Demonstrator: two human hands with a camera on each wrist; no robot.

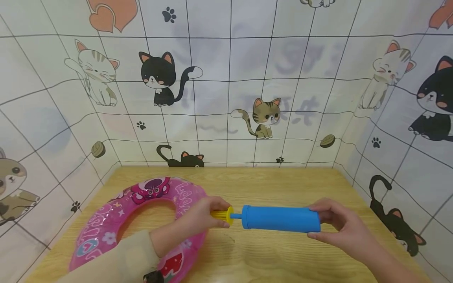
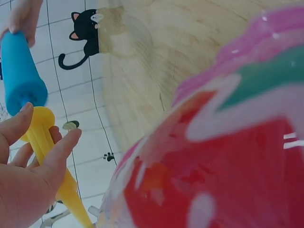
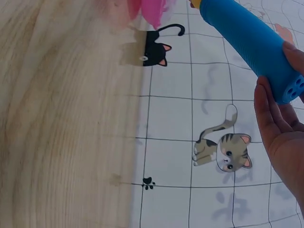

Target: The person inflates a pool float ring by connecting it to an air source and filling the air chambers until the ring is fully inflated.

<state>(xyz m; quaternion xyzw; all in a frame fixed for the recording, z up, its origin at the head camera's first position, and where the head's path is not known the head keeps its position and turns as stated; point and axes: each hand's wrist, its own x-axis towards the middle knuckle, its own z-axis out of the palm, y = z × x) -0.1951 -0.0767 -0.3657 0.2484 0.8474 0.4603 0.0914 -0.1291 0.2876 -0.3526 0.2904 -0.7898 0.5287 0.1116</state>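
Observation:
A blue hand pump (image 1: 283,218) is held level above the wooden table. My right hand (image 1: 339,228) grips the far end of its barrel, thumb below and fingers above; small holes show in that end in the right wrist view. My left hand (image 1: 203,216) holds the yellow nozzle piece (image 1: 221,215), which joins the barrel by a thin blue rod. In the left wrist view the nozzle tapers down to a clear valve (image 2: 94,211) at the swim ring's surface. The pink inflatable swim ring (image 1: 95,228), printed with a cartoon bear and a strawberry, lies under my left forearm.
The wooden table (image 1: 283,259) reaches back to a wall covering (image 1: 212,94) with printed cats and grid lines, which also encloses both sides. The ring takes up the left part of the table.

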